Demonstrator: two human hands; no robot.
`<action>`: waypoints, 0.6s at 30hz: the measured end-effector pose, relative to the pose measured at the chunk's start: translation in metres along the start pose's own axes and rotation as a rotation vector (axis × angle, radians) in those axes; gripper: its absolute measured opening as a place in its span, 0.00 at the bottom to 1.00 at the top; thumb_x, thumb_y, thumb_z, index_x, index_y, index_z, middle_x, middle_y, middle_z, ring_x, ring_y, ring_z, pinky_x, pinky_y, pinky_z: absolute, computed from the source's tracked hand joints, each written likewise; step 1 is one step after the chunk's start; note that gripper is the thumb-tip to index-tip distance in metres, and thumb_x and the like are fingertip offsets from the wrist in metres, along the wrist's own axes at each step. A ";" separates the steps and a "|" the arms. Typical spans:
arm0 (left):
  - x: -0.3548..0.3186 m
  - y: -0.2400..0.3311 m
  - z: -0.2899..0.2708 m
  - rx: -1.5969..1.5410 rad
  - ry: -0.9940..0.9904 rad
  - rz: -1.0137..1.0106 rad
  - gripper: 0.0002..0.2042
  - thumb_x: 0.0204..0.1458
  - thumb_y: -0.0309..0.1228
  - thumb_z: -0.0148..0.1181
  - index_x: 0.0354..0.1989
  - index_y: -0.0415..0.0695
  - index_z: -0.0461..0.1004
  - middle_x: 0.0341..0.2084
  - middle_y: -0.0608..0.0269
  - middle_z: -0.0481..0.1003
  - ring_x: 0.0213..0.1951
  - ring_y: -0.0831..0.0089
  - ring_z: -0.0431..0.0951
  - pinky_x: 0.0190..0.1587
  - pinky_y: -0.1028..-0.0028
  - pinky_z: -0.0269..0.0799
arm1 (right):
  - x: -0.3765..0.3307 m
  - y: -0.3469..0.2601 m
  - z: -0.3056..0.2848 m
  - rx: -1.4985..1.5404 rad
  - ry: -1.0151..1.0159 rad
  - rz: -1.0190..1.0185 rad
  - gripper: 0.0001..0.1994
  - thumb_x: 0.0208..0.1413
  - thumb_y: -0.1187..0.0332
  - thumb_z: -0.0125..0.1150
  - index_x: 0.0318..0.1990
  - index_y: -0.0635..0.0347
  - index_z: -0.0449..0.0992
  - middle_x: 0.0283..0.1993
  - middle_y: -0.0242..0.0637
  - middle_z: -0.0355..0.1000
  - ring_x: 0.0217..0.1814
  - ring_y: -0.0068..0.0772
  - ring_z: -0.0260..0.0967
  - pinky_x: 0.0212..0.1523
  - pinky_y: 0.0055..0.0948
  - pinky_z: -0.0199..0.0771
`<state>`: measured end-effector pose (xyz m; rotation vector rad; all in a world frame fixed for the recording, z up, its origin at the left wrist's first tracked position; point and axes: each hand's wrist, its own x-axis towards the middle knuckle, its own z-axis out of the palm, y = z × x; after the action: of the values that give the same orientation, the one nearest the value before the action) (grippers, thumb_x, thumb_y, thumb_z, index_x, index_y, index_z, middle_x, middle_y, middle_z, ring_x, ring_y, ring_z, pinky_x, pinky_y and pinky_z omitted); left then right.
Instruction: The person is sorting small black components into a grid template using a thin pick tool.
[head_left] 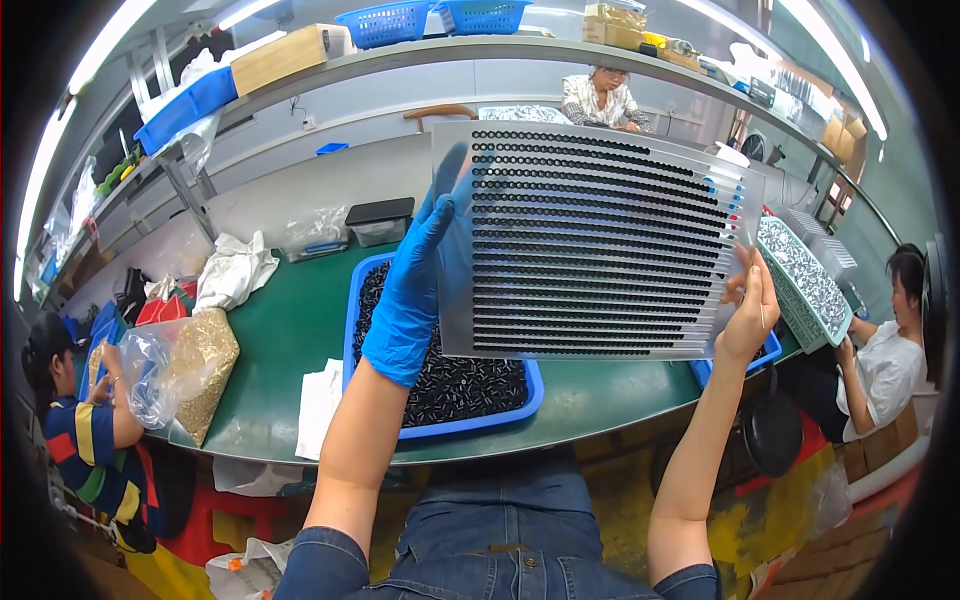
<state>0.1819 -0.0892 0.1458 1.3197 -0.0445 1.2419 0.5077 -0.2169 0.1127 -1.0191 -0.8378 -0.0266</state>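
A clear plastic tray [455, 300] with rows of small black ring-shaped parts [600, 240] is held up in front of me, above the bench. My left hand [420, 255], in a blue glove, grips its left edge, the thumb along the front. My bare right hand [750, 310] pinches the lower right edge. A few red and blue spots show near the tray's right side. Beneath it, partly hidden, stands a blue bin [535, 385] filled with small black cylindrical parts [465, 385].
On the green bench [265, 355] lie a bag of gold-coloured parts [205, 365], white cloths [236, 270] and a black-lidded box [380, 222]. A green basket of silvery parts [805, 275] stands right. Co-workers sit left [95, 420], right [880, 370] and across [605, 100]. A shelf [400, 60] spans above.
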 end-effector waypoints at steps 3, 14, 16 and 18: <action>-0.001 -0.013 0.006 -0.098 -0.022 0.023 0.38 0.58 0.47 0.54 0.72 0.44 0.46 0.70 0.48 0.48 0.71 0.61 0.44 0.71 0.65 0.36 | 0.004 0.014 -0.017 0.017 -0.012 0.041 0.18 0.65 0.68 0.47 0.58 0.68 0.70 0.53 0.39 0.75 0.31 0.12 0.61 0.29 0.15 0.61; -0.016 -0.019 -0.009 -0.130 0.023 -0.053 0.34 0.62 0.45 0.51 0.72 0.49 0.44 0.70 0.51 0.49 0.71 0.60 0.47 0.71 0.64 0.44 | -0.011 0.004 -0.016 -0.081 -0.066 -0.005 0.20 0.65 0.69 0.45 0.60 0.71 0.67 0.56 0.42 0.73 0.33 0.12 0.61 0.31 0.13 0.62; -0.019 -0.016 -0.008 -0.103 0.042 -0.060 0.34 0.61 0.45 0.51 0.72 0.49 0.44 0.70 0.52 0.49 0.71 0.60 0.47 0.71 0.64 0.44 | -0.012 0.005 -0.016 -0.077 -0.069 -0.007 0.20 0.65 0.69 0.45 0.60 0.72 0.67 0.55 0.43 0.73 0.32 0.13 0.62 0.31 0.14 0.62; -0.019 -0.016 -0.010 -0.077 0.055 -0.067 0.34 0.61 0.45 0.51 0.72 0.49 0.44 0.70 0.52 0.49 0.71 0.60 0.47 0.71 0.64 0.43 | -0.012 0.000 -0.014 -0.079 -0.067 -0.014 0.20 0.65 0.69 0.45 0.59 0.72 0.67 0.55 0.43 0.73 0.33 0.13 0.63 0.30 0.14 0.63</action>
<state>0.1791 -0.0902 0.1190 1.2109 -0.0091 1.2073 0.5077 -0.2313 0.1016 -1.0937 -0.9106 -0.0379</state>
